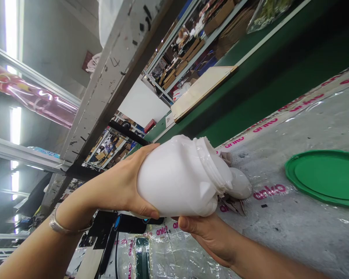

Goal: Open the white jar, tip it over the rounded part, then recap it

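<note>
A white plastic jar (pixel 174 178) with a threaded neck and moulded bumps lies tilted on its side in the air, its mouth towards the right. My left hand (pixel 130 182) is wrapped round the base end, thumb along the near side. From below, my right hand (pixel 209 236) touches the underside near the neck; its thumb shows, while most fingers are hidden behind the jar. Just beyond the mouth is a smooth white rounded piece (pixel 241 184), partly covered by the jar. Crumpled beige material (pixel 235 205) lies around that piece.
Clear plastic printed with pink lettering covers the worktable (pixel 279 228). A green oval lid-like piece (pixel 325 176) lies at right. Behind runs a green conveyor belt (pixel 267 81) with a pale board (pixel 200 91). A metal beam (pixel 104 81) crosses the upper left; a pink bottle (pixel 37 97) is beyond it.
</note>
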`<state>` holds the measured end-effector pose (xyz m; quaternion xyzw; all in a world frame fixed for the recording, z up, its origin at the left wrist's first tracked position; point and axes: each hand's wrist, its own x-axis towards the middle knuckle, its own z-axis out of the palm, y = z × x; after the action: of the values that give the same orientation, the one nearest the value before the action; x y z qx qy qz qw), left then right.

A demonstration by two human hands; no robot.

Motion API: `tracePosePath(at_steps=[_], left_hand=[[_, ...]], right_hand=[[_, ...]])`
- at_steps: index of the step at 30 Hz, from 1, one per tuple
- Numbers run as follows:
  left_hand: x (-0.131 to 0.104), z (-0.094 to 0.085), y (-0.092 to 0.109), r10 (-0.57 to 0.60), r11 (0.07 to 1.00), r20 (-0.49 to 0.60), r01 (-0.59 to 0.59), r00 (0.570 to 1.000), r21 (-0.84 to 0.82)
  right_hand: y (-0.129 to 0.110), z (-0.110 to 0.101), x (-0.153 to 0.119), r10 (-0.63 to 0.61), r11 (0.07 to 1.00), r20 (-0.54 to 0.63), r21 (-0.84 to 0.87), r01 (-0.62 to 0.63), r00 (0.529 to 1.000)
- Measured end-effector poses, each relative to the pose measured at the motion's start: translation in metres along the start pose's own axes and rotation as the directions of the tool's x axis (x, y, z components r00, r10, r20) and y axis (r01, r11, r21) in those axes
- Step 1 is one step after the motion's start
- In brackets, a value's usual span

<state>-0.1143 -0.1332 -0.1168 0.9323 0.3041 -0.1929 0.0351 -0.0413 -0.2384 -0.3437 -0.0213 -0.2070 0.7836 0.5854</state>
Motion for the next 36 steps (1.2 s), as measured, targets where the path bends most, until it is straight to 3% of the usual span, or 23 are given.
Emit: tracePosePath(at_steps=[18, 36], left_hand=[[0.0002, 0.0003, 0.0004, -0.028, 1.000, 0.007, 0.028, 1.000, -0.012], [-0.0018, 0.0037, -0.0054, -0.004, 0.998, -0.017, 0.003, 1.000, -0.067]], right_hand=[[-0.0008, -0.0019, 0.0007, 0.049, 0.999, -0.053, -0.020, -0.051, 0.997], [-0.0041, 0.0026, -0.0013, 0.028, 1.000, -0.034, -0.013, -0.029, 0.999]])
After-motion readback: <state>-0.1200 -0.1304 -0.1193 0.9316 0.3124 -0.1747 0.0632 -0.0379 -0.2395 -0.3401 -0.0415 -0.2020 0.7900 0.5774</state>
